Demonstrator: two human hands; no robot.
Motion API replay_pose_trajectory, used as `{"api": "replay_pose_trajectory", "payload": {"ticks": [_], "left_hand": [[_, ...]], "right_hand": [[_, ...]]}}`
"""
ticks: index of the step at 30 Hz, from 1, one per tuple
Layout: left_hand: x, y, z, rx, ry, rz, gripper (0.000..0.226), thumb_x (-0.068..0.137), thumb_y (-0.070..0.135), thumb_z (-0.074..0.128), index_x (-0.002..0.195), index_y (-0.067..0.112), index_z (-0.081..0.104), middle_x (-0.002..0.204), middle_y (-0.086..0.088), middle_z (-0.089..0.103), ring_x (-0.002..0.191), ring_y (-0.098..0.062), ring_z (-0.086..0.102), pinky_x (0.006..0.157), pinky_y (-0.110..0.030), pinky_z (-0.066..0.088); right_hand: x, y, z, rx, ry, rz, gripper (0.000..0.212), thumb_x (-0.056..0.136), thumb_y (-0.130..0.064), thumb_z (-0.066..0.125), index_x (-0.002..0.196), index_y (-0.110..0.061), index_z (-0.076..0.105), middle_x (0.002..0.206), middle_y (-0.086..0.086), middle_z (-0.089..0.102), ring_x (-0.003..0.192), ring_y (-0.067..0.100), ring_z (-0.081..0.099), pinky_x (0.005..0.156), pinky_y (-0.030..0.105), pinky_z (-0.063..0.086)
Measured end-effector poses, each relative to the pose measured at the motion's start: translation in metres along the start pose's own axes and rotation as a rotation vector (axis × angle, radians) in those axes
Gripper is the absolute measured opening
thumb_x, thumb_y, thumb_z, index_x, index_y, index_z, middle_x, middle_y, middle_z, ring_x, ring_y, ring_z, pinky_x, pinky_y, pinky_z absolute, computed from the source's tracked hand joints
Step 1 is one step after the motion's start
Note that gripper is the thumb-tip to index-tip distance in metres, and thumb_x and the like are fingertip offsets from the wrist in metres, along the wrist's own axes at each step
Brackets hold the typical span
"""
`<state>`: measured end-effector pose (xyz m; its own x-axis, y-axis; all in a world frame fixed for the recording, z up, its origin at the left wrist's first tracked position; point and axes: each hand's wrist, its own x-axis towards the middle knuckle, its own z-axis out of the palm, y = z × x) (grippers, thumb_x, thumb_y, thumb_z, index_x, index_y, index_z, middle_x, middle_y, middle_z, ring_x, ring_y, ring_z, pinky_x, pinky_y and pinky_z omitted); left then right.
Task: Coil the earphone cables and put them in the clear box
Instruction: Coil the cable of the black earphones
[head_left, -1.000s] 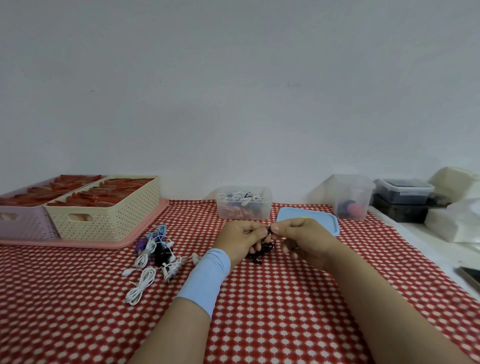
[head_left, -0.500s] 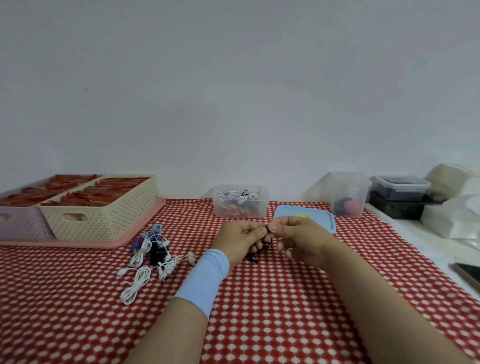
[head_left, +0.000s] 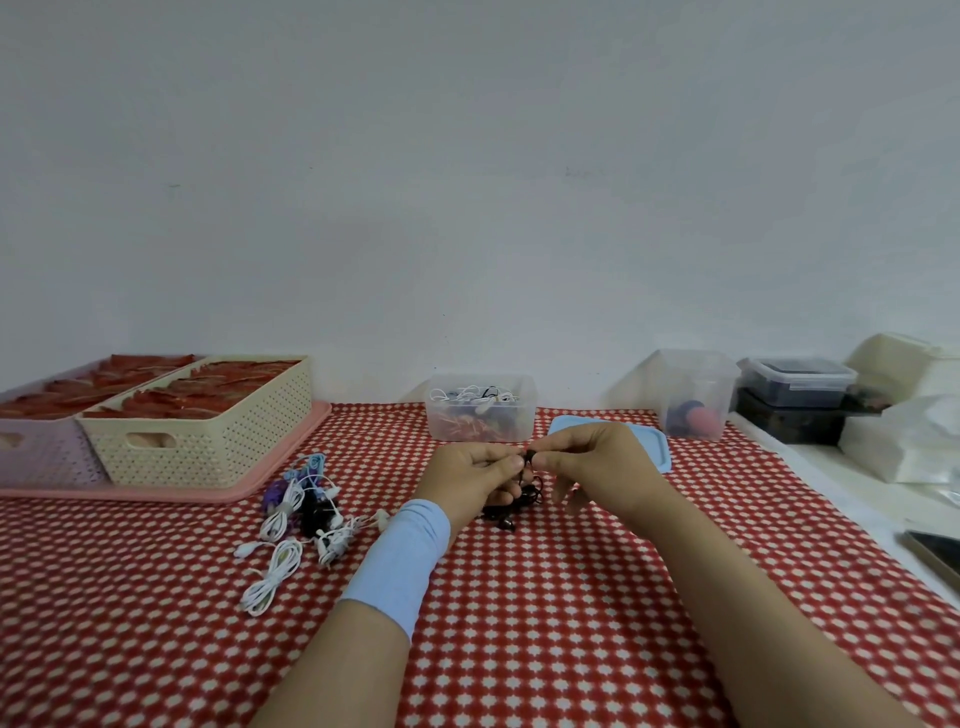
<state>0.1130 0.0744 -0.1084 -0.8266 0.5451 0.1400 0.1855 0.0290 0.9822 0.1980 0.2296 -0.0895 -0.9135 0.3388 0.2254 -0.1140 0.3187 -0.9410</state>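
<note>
My left hand (head_left: 475, 473) and my right hand (head_left: 597, 465) meet over the middle of the table, both pinching a black earphone cable (head_left: 524, 493). Its loops hang under my fingers and one earbud rests on the cloth. A light blue band wraps my left wrist. The clear box (head_left: 480, 410) stands just behind my hands, open, with several coiled earphones inside. Its blue lid (head_left: 657, 447) lies flat to the right, partly hidden by my right hand. A pile of loose white, black, blue and purple earphones (head_left: 298, 506) lies to the left of my left arm.
A pink tray (head_left: 249, 480) at the back left carries a cream basket (head_left: 208, 431) and a lilac basket (head_left: 36, 447) of red items. At the back right stand a taller clear tub (head_left: 693, 395), stacked dark containers (head_left: 795, 400), white packets (head_left: 904, 441) and a dark flat device (head_left: 935, 553).
My hands have stayed together on the black cable, with only small finger shifts. The view has tilted slightly, so the table sits a little lower in the frame.
</note>
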Motion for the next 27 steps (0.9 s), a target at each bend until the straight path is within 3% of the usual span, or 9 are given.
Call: {"api": "replay_pose_trajectory", "payload": {"ticks": [8, 13, 17, 27], "left_hand": [[0.001, -0.001, -0.010, 0.168, -0.013, 0.076, 0.013, 0.089, 0.008, 0.070, 0.098, 0.017, 0.075, 0.071, -0.003, 0.075, 0.064, -0.014, 0.067, 0.072, -0.029, 0.060], [-0.001, 0.003, -0.008, 0.215, -0.068, 0.095, 0.016, 0.089, 0.008, 0.069, 0.104, 0.009, 0.074, 0.073, -0.002, 0.075, 0.062, -0.009, 0.067, 0.068, -0.023, 0.058], [-0.006, 0.006, -0.003, 0.119, -0.065, 0.100, 0.014, 0.090, 0.004, 0.067, 0.102, 0.007, 0.073, 0.064, 0.004, 0.072, 0.057, -0.003, 0.064, 0.058, -0.015, 0.051], [-0.006, 0.005, 0.002, 0.085, -0.054, 0.088, 0.014, 0.090, 0.003, 0.067, 0.101, 0.006, 0.074, 0.070, -0.006, 0.072, 0.057, -0.008, 0.064, 0.060, -0.019, 0.055]], "right_hand": [[-0.003, -0.002, -0.006, 0.068, -0.163, 0.063, 0.013, 0.092, -0.008, 0.069, 0.100, -0.008, 0.080, 0.091, 0.014, 0.077, 0.057, 0.018, 0.062, 0.049, 0.029, 0.053], [-0.004, 0.000, -0.008, 0.125, -0.180, 0.156, 0.012, 0.088, -0.011, 0.073, 0.096, -0.005, 0.080, 0.083, 0.011, 0.076, 0.056, 0.017, 0.060, 0.050, 0.029, 0.052], [-0.004, 0.001, -0.009, 0.189, -0.181, 0.174, 0.013, 0.088, -0.010, 0.072, 0.097, -0.003, 0.078, 0.082, 0.011, 0.074, 0.058, 0.016, 0.060, 0.049, 0.028, 0.051], [-0.003, 0.002, -0.009, 0.134, -0.176, 0.159, 0.012, 0.087, -0.009, 0.074, 0.096, -0.003, 0.078, 0.074, 0.010, 0.072, 0.056, 0.016, 0.060, 0.051, 0.031, 0.054]]}}
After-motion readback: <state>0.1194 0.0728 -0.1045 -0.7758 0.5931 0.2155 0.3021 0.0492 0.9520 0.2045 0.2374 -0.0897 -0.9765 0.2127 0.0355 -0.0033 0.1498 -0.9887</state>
